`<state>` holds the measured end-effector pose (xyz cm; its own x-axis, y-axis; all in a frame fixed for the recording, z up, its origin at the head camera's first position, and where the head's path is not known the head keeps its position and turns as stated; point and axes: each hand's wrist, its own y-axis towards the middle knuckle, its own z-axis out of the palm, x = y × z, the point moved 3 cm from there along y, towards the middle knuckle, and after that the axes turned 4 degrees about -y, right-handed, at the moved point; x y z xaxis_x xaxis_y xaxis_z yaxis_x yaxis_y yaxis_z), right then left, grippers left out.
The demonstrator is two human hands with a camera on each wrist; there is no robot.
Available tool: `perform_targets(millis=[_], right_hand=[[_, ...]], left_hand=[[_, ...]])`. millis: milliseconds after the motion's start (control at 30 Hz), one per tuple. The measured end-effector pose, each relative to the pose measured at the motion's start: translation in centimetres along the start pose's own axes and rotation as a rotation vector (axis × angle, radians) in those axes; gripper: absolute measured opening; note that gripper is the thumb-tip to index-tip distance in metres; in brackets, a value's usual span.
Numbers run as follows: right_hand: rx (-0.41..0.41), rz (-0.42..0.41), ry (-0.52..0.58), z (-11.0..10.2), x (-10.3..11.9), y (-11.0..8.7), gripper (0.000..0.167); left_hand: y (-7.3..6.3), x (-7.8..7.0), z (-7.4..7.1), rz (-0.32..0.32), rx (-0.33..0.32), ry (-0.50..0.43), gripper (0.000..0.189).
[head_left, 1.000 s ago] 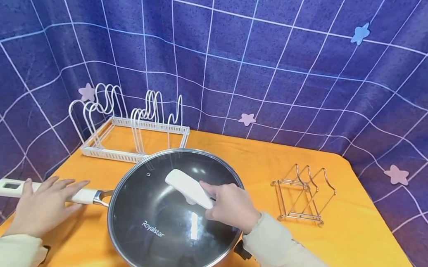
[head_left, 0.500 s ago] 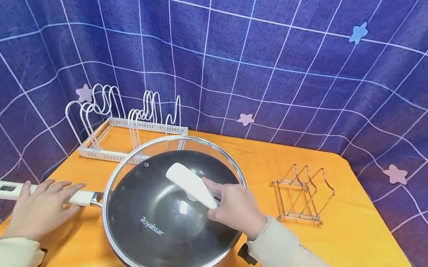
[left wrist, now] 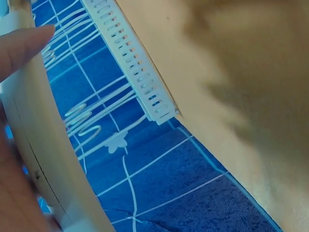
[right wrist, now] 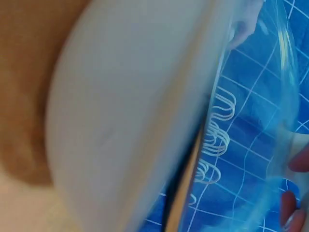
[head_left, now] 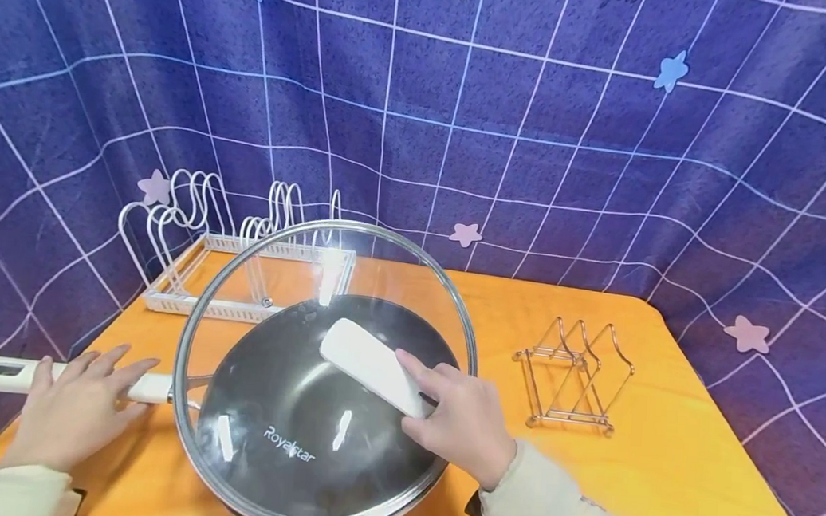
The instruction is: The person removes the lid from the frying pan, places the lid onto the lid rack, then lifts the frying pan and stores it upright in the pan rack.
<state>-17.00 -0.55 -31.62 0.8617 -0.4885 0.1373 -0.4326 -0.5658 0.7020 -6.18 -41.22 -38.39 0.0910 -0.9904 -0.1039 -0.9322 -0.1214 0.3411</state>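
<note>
A dark wok [head_left: 275, 376] with a white handle [head_left: 150, 387] sits at the front of the table, partly seen through a clear glass lid [head_left: 425, 291]. My left hand [head_left: 75, 406] holds the handle, its thumb on the near side and fingers across the far side. In the left wrist view the thumb rests against the handle [left wrist: 43, 125]. My right hand [head_left: 456, 413] grips the white lid knob [head_left: 373, 363]. The lid is tilted, its far edge raised off the wok; in the right wrist view a gap shows between lid [right wrist: 256, 121] and wok [right wrist: 116, 106].
A white wire rack [head_left: 211, 308] stands at the back left, just beyond the wok. A small copper-coloured wire rack [head_left: 567, 417] stands to the right. Both are on an orange cloth [head_left: 674, 436]; a blue gridded curtain [head_left: 572, 141] hangs behind.
The lid has lifted off the wok, its far rim rising and shifting slightly left, with the right hand on its knob. The left hand stays at the wok handle.
</note>
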Motion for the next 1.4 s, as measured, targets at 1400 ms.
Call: perform_targets(millis=[1400], right_hand=[[-0.368, -0.102, 0.000, -3.5, -2.6, -3.7, 0.060]], left_hand=[[5.2, -10.4, -1.9, 0.588, -0.112, -0.073, 0.058]])
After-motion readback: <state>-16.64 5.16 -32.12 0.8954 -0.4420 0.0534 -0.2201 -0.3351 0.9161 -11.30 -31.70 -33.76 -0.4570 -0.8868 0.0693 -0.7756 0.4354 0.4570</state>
